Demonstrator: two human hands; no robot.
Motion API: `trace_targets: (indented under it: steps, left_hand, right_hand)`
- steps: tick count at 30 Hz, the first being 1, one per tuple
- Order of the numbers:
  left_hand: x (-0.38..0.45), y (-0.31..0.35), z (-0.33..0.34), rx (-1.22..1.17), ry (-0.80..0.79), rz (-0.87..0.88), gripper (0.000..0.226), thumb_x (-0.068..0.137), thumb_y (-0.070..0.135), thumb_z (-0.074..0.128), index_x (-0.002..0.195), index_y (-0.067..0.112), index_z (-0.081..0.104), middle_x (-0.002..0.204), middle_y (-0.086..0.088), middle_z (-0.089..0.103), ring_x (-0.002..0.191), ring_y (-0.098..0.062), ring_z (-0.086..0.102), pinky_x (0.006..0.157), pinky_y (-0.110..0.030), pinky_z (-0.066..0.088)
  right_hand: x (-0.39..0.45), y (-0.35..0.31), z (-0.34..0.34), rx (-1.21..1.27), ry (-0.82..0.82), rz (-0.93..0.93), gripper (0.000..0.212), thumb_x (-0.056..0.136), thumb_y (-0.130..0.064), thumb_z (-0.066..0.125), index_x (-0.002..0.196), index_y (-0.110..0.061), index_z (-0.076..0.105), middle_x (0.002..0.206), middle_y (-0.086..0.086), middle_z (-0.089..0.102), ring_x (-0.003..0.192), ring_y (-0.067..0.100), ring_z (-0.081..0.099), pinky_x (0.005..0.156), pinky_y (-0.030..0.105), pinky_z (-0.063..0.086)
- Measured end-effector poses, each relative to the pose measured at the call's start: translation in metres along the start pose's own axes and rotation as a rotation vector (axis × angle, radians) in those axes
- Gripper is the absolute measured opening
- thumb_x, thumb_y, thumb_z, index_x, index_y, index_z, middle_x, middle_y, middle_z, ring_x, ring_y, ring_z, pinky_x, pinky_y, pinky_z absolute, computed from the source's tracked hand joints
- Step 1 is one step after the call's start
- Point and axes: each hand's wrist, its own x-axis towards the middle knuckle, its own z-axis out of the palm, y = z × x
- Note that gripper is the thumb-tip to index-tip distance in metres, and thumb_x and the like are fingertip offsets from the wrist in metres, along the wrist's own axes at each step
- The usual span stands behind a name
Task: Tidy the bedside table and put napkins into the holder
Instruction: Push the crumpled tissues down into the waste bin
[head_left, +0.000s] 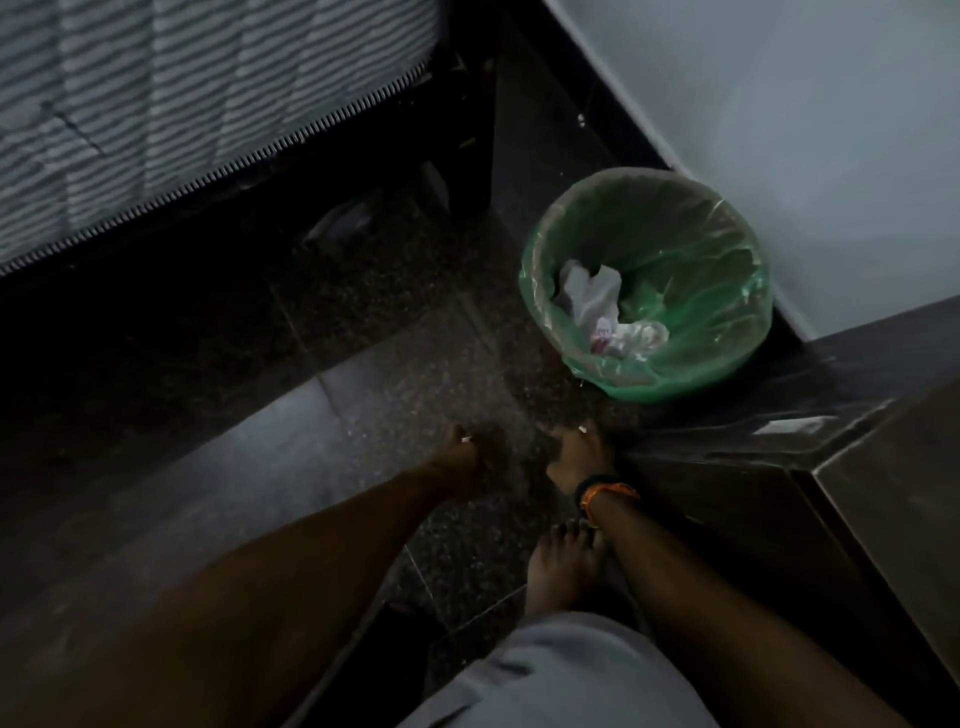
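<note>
Both hands are down at the dark speckled floor, just short of the bin.

Left hand: a small white scrap shows at the fingertips. Looks like a pinch on it, but the frame is dim and smeared, so I can't tell for sure whether it's held or lying on the floor under the fingers.

Right hand: orange and black wristband on the wrist. Another white scrap sits at its fingertips. Same problem: how far the fingers are spread or closed is unreadable here.

Handling, my judgement: if these are torn napkin or paper bits, they're near weightless, limp and easy to tear or smear. A fingertip pinch is enough, no force needed. They may cling to a smooth tile, so nip at an edge rather than press flat.

Task items: no napkin stack or holder in view. The corner of the dark bedside table shows at right, top surface mostly out of frame. The bin has a green liner and stands against the wall, just beyond the right hand, with crumpled white waste already in it. The bed's striped mattress is upper left. A bare foot is planted beside the right forearm.

Likely current step: picking up floor litter for the bin, a short reach away.
</note>
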Motion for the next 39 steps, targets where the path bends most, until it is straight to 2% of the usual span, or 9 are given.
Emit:
trace_targets:
  steps: [3, 7, 10, 13, 18, 22, 30, 34, 39]
  left_hand:
    - [0.007, -0.001, 0.016, -0.197, 0.172, -0.056, 0.034, 0.096, 0.003, 0.050, 0.125, 0.014, 0.036, 0.083, -0.017, 0.056, 0.064, -0.023, 0.058, 0.044, -0.023, 0.050]
    - [0.020, -0.005, 0.019, -0.328, 0.159, -0.019, 0.047, 0.093, -0.005, 0.051, 0.137, 0.004, 0.041, 0.113, -0.004, 0.049, 0.076, -0.002, 0.051, 0.054, -0.006, 0.048]
    - [0.037, -0.013, 0.023, -0.204, 0.220, -0.047, 0.038, 0.088, 0.001, 0.051, 0.126, 0.000, 0.047, 0.089, -0.012, 0.059, 0.074, -0.031, 0.060, 0.064, -0.046, 0.061]
    - [0.040, -0.026, 0.021, 0.050, 0.187, -0.001, 0.035, 0.092, 0.015, 0.058, 0.124, 0.001, 0.057, 0.122, -0.017, 0.057, 0.110, -0.037, 0.057, 0.095, -0.039, 0.045]
    - [0.017, -0.015, 0.006, -0.077, 0.280, 0.010, 0.018, 0.089, 0.021, 0.059, 0.096, 0.006, 0.065, 0.104, -0.014, 0.067, 0.099, -0.032, 0.064, 0.069, -0.026, 0.040]
    - [-0.006, 0.003, -0.023, -0.120, 0.290, 0.043, 0.038, 0.085, 0.028, 0.067, 0.116, 0.008, 0.057, 0.109, -0.014, 0.067, 0.102, -0.032, 0.063, 0.079, -0.034, 0.049]
    - [-0.065, 0.080, -0.109, -0.245, 0.520, 0.250, 0.015, 0.073, 0.014, 0.061, 0.084, 0.018, 0.071, 0.074, 0.002, 0.067, 0.081, -0.020, 0.066, 0.064, -0.022, 0.039]
    - [-0.086, 0.129, -0.135, -0.402, 0.626, 0.312, 0.021, 0.075, 0.010, 0.068, 0.093, 0.019, 0.076, 0.065, 0.007, 0.063, 0.062, -0.004, 0.058, 0.055, -0.011, 0.040]
    - [-0.095, 0.186, -0.152, -0.465, 0.554, 0.370, 0.049, 0.070, 0.004, 0.070, 0.115, 0.023, 0.069, 0.082, -0.003, 0.066, 0.084, -0.012, 0.063, 0.068, -0.020, 0.051]
  right_hand:
    - [0.018, 0.008, 0.009, -0.017, -0.027, 0.053, 0.061, 0.085, -0.020, 0.062, 0.144, -0.022, 0.046, 0.152, 0.017, 0.032, 0.138, 0.037, 0.036, 0.116, 0.040, 0.031]
    - [0.036, 0.019, 0.020, -0.109, 0.001, 0.040, 0.056, 0.087, -0.017, 0.061, 0.141, -0.012, 0.048, 0.149, 0.021, 0.035, 0.135, 0.038, 0.040, 0.113, 0.040, 0.035]
    - [0.043, 0.021, 0.022, -0.134, 0.043, 0.032, 0.041, 0.089, -0.012, 0.060, 0.129, -0.008, 0.059, 0.142, 0.020, 0.045, 0.123, 0.039, 0.052, 0.100, 0.039, 0.045]
    - [0.040, 0.017, 0.019, -0.148, 0.146, -0.027, 0.025, 0.090, -0.012, 0.057, 0.111, -0.008, 0.070, 0.122, 0.017, 0.064, 0.111, 0.036, 0.062, 0.087, 0.039, 0.051]
    - [0.017, -0.004, 0.008, -0.035, 0.086, -0.121, 0.021, 0.087, -0.011, 0.059, 0.104, -0.015, 0.071, 0.112, 0.013, 0.069, 0.106, 0.035, 0.065, 0.086, 0.039, 0.053]
    - [-0.007, -0.028, -0.015, 0.108, 0.083, -0.206, 0.021, 0.083, -0.010, 0.058, 0.098, -0.020, 0.070, 0.112, 0.008, 0.068, 0.104, 0.032, 0.064, 0.088, 0.039, 0.054]
    - [-0.059, -0.082, -0.106, 0.180, 0.420, -0.499, 0.013, 0.081, -0.014, 0.060, 0.087, -0.019, 0.071, 0.099, 0.004, 0.070, 0.092, 0.025, 0.063, 0.077, 0.036, 0.053]
    - [-0.069, -0.083, -0.158, 0.193, 0.649, -0.404, 0.007, 0.083, -0.015, 0.064, 0.082, -0.018, 0.071, 0.096, 0.010, 0.070, 0.092, 0.032, 0.063, 0.074, 0.037, 0.050]
    - [-0.078, -0.067, -0.205, 0.211, 0.572, -0.275, 0.019, 0.084, -0.015, 0.063, 0.100, -0.019, 0.072, 0.108, 0.010, 0.070, 0.098, 0.029, 0.065, 0.083, 0.036, 0.054]
